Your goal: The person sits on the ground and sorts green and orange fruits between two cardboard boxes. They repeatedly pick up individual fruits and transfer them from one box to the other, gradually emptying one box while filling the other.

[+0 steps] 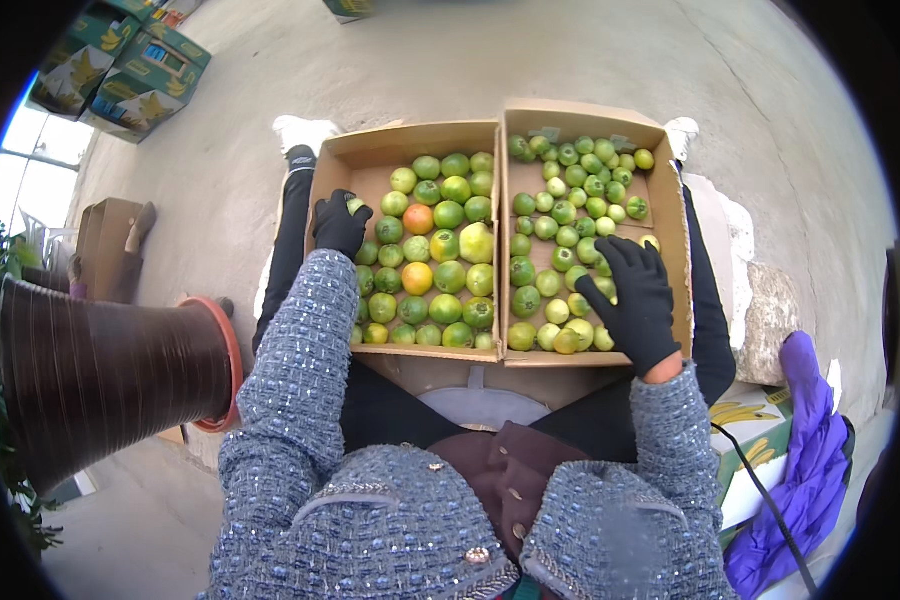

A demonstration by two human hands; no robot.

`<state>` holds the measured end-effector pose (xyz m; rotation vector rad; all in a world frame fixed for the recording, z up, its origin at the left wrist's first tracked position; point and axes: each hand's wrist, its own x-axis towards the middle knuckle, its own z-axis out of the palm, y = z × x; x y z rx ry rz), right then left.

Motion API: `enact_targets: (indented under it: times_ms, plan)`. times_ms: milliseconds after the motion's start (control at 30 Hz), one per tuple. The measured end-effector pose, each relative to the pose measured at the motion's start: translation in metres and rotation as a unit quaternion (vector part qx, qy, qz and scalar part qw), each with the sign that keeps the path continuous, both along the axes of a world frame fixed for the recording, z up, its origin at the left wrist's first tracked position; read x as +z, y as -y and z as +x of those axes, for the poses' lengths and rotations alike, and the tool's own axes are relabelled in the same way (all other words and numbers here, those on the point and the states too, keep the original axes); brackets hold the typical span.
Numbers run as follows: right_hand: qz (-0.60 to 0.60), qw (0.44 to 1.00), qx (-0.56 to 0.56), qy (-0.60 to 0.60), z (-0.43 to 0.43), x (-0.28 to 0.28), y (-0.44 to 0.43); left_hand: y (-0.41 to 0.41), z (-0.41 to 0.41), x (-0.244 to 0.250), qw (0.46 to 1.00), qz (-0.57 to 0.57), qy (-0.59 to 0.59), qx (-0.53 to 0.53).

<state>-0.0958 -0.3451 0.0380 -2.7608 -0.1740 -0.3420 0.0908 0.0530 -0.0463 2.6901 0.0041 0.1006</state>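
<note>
Two cardboard boxes stand side by side on the floor between my outstretched legs. The left cardboard box point(412, 350) holds rows of larger tomatoes, mostly green, with an orange-red tomato point(418, 219) and an orange-yellow tomato point(418, 278) among them. Smaller green tomatoes lie in the right cardboard box point(669, 225). My left hand point(341, 223), in a black glove, is closed around a pale green tomato point(355, 205) at the left box's left side. Black-gloved too, my right hand point(636, 296) is spread low over tomatoes at the right box's right side; whether its palm holds one is hidden.
A large brown pot point(112, 367) with a red-orange rim lies at the left, near leafy plants. Banana boxes point(150, 79) are stacked at the upper left. To the right are a stone block point(771, 322), a purple garment point(802, 457) and another banana box point(754, 450).
</note>
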Motion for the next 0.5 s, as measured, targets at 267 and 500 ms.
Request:
enact_targets:
  times_ms: [267,500]
  plan:
    - [0.061,0.986,-0.115,-0.104,0.039,0.018,0.094,0.032,-0.01,-0.02,0.972,0.08,-0.19,0.111]
    - [-0.222,0.941,-0.14,-0.212,0.137,-0.083,0.091,0.015,-0.021,-0.036,0.979,0.171,-0.113,-0.016]
